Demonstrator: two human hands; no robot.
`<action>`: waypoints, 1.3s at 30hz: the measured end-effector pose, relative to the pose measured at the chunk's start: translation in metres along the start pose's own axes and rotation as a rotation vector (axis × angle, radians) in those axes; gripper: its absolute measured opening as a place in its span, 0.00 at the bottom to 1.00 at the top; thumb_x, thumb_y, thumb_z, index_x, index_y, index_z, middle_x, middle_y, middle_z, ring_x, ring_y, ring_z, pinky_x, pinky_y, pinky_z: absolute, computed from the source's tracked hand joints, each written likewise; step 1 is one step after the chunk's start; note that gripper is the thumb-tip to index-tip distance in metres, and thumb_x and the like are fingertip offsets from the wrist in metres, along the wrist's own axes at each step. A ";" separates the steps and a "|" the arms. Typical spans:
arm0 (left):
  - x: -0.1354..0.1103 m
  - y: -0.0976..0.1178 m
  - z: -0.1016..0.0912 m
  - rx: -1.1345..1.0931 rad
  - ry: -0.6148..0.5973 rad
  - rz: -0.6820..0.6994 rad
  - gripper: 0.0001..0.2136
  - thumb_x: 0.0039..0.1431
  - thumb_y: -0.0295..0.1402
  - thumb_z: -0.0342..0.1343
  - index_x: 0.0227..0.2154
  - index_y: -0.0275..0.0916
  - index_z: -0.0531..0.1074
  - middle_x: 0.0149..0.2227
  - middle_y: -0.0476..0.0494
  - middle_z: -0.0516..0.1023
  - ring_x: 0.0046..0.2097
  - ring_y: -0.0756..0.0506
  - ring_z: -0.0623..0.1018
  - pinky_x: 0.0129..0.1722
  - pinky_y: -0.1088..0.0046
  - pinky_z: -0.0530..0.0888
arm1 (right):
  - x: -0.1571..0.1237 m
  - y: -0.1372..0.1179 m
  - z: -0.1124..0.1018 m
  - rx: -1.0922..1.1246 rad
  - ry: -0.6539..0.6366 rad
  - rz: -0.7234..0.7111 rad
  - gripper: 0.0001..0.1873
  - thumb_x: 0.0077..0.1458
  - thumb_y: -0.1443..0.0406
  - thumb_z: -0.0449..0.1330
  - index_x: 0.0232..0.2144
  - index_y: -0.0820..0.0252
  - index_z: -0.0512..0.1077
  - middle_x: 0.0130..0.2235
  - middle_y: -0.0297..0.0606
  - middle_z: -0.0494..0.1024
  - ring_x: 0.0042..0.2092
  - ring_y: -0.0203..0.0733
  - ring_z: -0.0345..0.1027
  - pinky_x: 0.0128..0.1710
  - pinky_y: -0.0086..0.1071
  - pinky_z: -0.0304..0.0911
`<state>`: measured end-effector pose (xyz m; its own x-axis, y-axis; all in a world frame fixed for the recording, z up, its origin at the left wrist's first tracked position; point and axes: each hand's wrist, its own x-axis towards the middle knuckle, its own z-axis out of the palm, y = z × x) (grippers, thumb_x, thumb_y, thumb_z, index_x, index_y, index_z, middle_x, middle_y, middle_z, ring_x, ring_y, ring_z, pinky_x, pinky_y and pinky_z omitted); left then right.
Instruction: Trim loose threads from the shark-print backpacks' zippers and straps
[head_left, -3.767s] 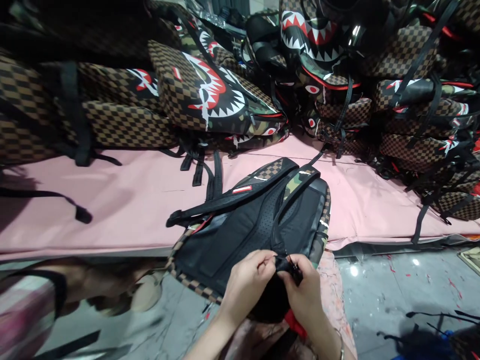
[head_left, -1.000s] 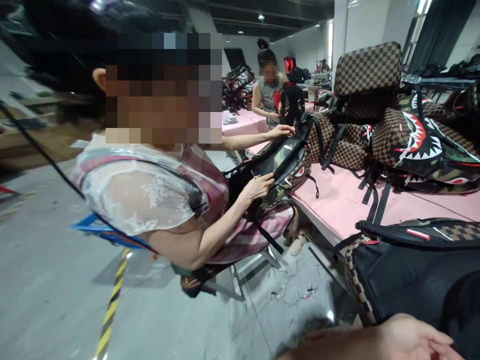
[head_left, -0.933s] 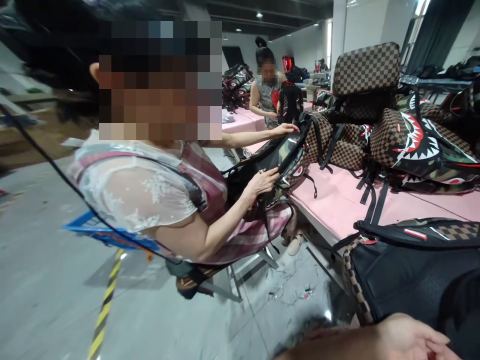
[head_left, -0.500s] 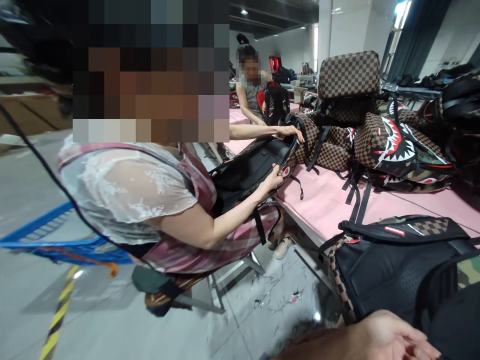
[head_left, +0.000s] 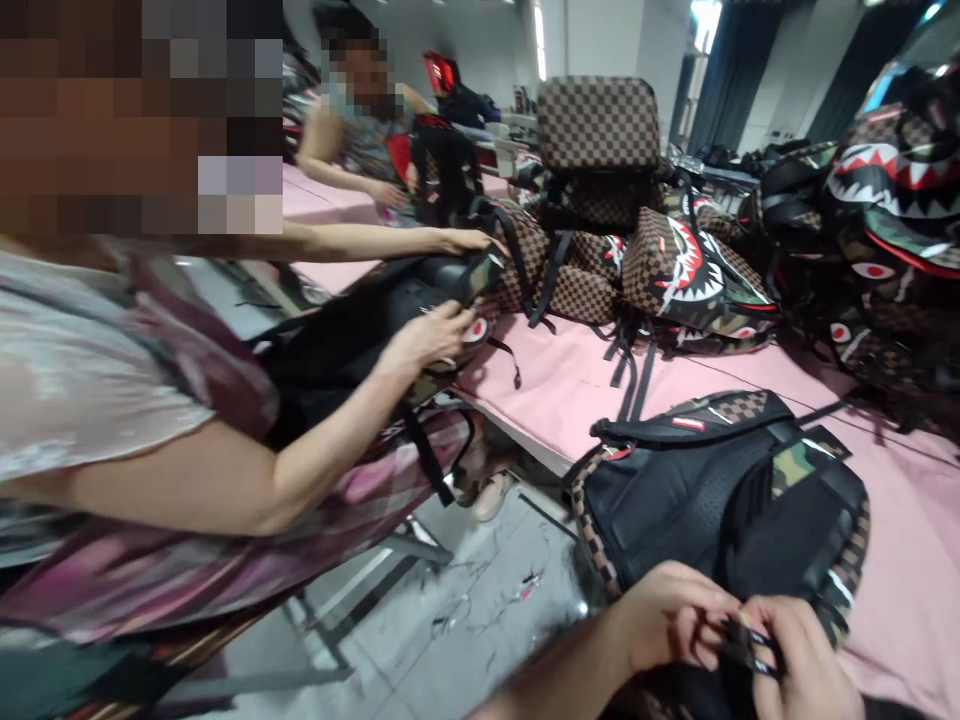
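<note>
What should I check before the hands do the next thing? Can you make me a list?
1. Right hand holding the small black piece: ok.
2. Left hand gripping it too: cannot tell, though it is right there.
3. Backpack strap side up: ok.
4. Whole backpack on the pink table: not ok, part sticks out past the edge.
5. Co-worker's nearer hand away from this backpack: ok, it's at another bag.

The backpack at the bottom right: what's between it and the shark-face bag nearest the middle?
In the head view, pink table cover shows between the backpack and the shark-face bag, with black straps lying across it.
</note>
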<state>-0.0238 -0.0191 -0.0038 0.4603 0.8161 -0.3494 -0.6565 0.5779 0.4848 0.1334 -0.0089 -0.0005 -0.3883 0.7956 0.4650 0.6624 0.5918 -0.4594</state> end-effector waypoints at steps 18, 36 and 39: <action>0.013 0.010 -0.007 -0.423 -0.078 -0.255 0.07 0.56 0.27 0.49 0.23 0.32 0.61 0.18 0.58 0.49 0.19 0.57 0.57 0.19 0.84 0.56 | -0.017 0.028 -0.036 -0.132 0.041 -0.062 0.08 0.57 0.70 0.53 0.41 0.60 0.67 0.36 0.40 0.73 0.37 0.41 0.64 0.36 0.36 0.58; 0.017 0.010 -0.011 -0.346 -0.068 -0.246 0.09 0.59 0.29 0.45 0.29 0.29 0.65 0.21 0.54 0.55 0.21 0.57 0.61 0.20 0.84 0.63 | -0.002 0.020 -0.052 -0.265 -0.053 -0.223 0.12 0.59 0.69 0.51 0.44 0.63 0.68 0.37 0.43 0.74 0.36 0.41 0.62 0.35 0.35 0.57; 0.017 0.010 -0.010 -0.349 -0.080 -0.255 0.09 0.59 0.30 0.45 0.32 0.28 0.66 0.21 0.53 0.55 0.21 0.57 0.60 0.21 0.85 0.64 | 0.000 0.019 -0.049 -0.295 -0.052 -0.250 0.12 0.59 0.68 0.50 0.44 0.62 0.68 0.37 0.42 0.74 0.36 0.41 0.63 0.35 0.34 0.57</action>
<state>-0.0287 0.0006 -0.0124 0.6700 0.6532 -0.3528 -0.6719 0.7356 0.0859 0.1776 -0.0043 0.0277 -0.5882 0.6411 0.4930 0.6958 0.7119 -0.0957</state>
